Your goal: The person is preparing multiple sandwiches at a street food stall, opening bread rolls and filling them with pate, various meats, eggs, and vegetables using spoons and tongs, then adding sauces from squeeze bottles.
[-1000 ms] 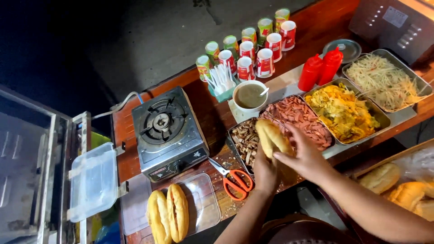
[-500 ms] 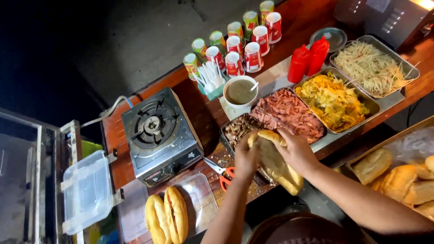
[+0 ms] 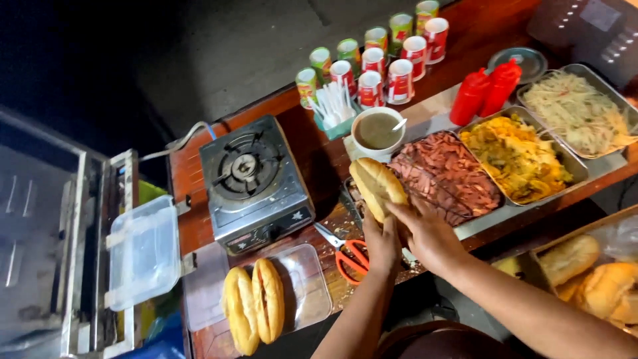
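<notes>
Both my hands hold one golden bread roll (image 3: 376,187) above the front of the counter. My left hand (image 3: 381,242) grips its lower end from beneath, and my right hand (image 3: 428,234) clasps its right side. Just behind the roll sits a metal tray of sliced pink meat (image 3: 446,174). Red-handled scissors (image 3: 348,254) lie on the wood directly left of my left hand. Two more rolls (image 3: 254,310) rest on a clear plastic lid (image 3: 308,287) at the front left.
A single-burner gas stove (image 3: 252,181) stands left of centre. Behind it are a white bowl of brown sauce (image 3: 377,132), several cans (image 3: 372,66) and two red squeeze bottles (image 3: 486,91). Trays of yellow filling (image 3: 516,157) and pale shreds (image 3: 583,112) lie right. More rolls (image 3: 593,280) fill a crate.
The roll has gone from lying low between my hands to being lifted up and tilted toward the far left, over the tray's near corner. The camera view has shifted slightly.
</notes>
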